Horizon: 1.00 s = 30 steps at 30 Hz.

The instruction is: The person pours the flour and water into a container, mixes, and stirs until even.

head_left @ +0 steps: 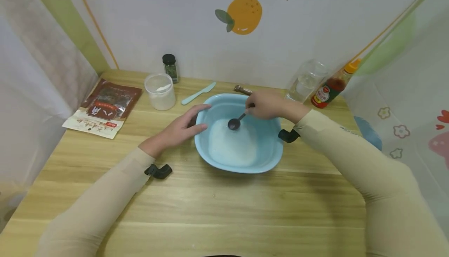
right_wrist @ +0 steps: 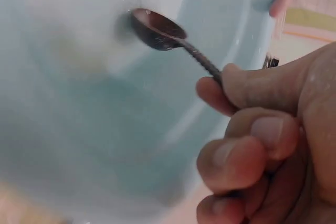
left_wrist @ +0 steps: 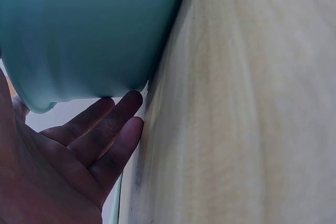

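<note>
A light blue plastic basin (head_left: 240, 169) stands on the wooden table, with a white layer (head_left: 233, 147) on its bottom; powder or liquid, I cannot tell. My left hand (head_left: 177, 130) holds the basin's left rim, thumb and index finger over the edge. In the left wrist view, its other fingers (left_wrist: 113, 124) lie along the outer wall. Above the basin, my right hand (head_left: 266, 105) pinches the thin handle of a small dark brown spoon (head_left: 234, 124) between thumb and index finger. The right wrist view shows the spoon's bowl (right_wrist: 157, 29) tilted over the basin; its contents are unclear.
Behind the basin lie a mint plastic knife (head_left: 198, 93) and a brown handle-like object (head_left: 243, 89). To the left are a white-filled tub (head_left: 161, 95), a black-capped herb jar (head_left: 170, 69) and a brown packet (head_left: 105, 107). Back right stand a glass of clear liquid (head_left: 303, 85) and a red sauce bottle (head_left: 331, 87).
</note>
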Each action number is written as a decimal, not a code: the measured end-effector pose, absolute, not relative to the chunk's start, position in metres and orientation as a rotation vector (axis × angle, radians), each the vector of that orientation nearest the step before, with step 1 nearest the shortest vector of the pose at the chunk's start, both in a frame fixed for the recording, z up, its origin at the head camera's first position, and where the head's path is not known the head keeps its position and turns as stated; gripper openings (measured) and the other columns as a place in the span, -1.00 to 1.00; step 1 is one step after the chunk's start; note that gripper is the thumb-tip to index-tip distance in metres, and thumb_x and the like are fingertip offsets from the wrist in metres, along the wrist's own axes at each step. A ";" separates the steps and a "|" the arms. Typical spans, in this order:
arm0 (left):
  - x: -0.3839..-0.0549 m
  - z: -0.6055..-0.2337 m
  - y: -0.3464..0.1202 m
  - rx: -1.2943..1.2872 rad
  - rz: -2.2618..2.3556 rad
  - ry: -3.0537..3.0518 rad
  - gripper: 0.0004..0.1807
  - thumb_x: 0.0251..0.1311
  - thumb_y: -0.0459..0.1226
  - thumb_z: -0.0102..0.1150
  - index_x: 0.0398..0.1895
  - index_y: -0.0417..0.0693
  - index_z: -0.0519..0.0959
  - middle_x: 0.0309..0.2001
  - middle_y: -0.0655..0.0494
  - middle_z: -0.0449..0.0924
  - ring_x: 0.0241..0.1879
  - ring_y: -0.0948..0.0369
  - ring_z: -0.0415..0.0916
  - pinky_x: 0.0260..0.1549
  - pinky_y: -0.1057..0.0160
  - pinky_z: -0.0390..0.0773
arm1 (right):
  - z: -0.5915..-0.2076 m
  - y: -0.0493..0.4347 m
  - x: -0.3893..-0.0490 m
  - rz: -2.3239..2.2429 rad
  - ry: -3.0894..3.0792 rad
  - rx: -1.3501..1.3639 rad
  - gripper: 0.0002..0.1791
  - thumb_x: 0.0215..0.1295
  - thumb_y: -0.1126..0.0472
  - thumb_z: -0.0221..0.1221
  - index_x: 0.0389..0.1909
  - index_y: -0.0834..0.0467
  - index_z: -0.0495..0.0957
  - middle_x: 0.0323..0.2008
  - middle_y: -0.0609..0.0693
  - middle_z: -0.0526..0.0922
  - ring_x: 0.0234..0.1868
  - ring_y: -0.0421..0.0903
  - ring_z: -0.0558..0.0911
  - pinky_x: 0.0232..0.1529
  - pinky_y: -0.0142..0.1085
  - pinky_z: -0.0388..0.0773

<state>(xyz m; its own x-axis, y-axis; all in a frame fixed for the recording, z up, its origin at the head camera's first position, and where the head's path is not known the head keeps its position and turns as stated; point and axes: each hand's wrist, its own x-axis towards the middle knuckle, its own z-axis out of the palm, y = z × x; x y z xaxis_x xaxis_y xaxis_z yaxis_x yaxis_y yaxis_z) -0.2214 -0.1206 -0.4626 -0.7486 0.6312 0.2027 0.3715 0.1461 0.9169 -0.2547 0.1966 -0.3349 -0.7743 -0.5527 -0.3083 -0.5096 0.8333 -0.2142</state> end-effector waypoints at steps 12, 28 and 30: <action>-0.222 -0.460 -0.121 0.983 1.633 2.200 -0.30 0.68 -0.24 0.14 0.76 -0.07 0.18 0.64 -0.18 0.29 0.47 -0.16 0.50 0.30 -0.13 0.69 | -0.316 0.213 -0.242 0.039 2.400 -0.831 -0.78 0.61 0.15 0.29 -0.23 0.10 0.84 -0.34 -0.04 0.76 -0.41 -0.12 0.58 -0.28 -0.17 0.56; -0.224 -0.464 -0.120 1.006 1.645 2.206 -0.29 0.66 -0.25 0.17 0.76 -0.05 0.19 0.61 -0.19 0.33 0.44 -0.15 0.54 0.27 -0.08 0.71 | -0.334 0.182 -0.252 -0.217 2.627 -0.734 -0.71 0.70 0.14 0.21 -0.04 0.23 0.84 -0.32 0.06 0.77 -0.47 -0.08 0.55 -0.35 -0.18 0.50; -0.223 -0.464 -0.121 1.009 1.645 2.199 -0.29 0.67 -0.25 0.16 0.76 -0.06 0.19 0.61 -0.20 0.33 0.45 -0.16 0.53 0.27 -0.08 0.72 | -0.337 0.178 -0.253 -0.186 2.680 -0.732 -0.70 0.71 0.11 0.21 0.00 0.21 0.84 -0.21 0.05 0.81 -0.37 -0.05 0.61 -0.28 -0.14 0.55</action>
